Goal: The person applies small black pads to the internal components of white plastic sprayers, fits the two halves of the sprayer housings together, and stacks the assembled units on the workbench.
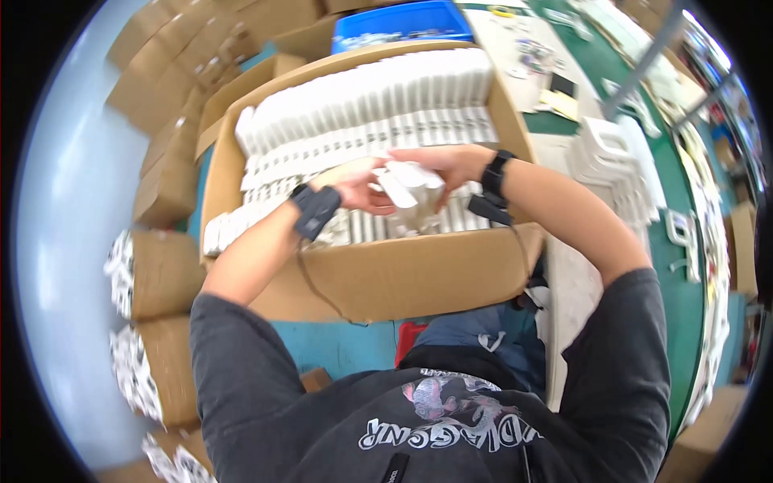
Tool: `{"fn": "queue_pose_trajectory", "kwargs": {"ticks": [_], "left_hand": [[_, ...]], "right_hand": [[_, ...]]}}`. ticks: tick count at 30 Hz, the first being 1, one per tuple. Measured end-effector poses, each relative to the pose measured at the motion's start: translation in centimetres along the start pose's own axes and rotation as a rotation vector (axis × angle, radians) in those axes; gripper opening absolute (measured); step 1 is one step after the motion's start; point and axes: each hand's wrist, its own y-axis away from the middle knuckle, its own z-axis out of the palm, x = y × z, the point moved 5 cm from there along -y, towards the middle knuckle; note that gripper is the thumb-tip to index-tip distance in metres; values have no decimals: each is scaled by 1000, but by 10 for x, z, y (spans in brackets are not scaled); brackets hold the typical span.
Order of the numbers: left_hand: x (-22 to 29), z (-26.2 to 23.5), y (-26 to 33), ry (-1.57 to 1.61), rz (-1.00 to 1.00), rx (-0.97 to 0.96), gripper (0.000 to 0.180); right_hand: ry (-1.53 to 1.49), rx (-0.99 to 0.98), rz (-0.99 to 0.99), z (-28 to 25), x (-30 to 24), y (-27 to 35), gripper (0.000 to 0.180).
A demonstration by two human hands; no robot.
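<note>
Both my hands meet over a large open cardboard box [403,278] packed with rows of small white boxes [362,105]. My left hand [354,187] and my right hand [447,165] together grip a small bundle of white boxes [407,187] just above the packed rows near the box's front side. Each wrist carries a black strap device. My forearms reach in from the lower left and right.
Closed cardboard cartons [165,270] stand stacked to the left, some with white packets beside them. A blue crate [403,24] sits behind the big box. To the right a green-topped workbench [684,193] holds stacks of white parts [612,161] and papers.
</note>
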Motion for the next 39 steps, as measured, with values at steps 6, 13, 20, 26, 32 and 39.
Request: {"fn": "queue_pose_trajectory", "kwargs": {"ticks": [6, 13, 20, 26, 32, 39], "left_hand": [[33, 26, 39, -21, 358, -54, 45], [69, 156, 160, -30, 634, -336, 34], [16, 356, 136, 94, 594, -811, 16], [-76, 499, 43, 323, 316, -874, 10], [-128, 521, -41, 508, 188, -626, 12], [-120, 534, -106, 443, 196, -404, 22]], "right_hand": [[-201, -26, -188, -5, -19, 19, 54], [-508, 150, -834, 24, -53, 148, 37], [-612, 297, -1152, 6, 69, 332, 44], [-718, 957, -1035, -15, 238, 421, 41], [-625, 936, -788, -78, 348, 420, 27], [-776, 780, -504, -107, 346, 406, 38]]}}
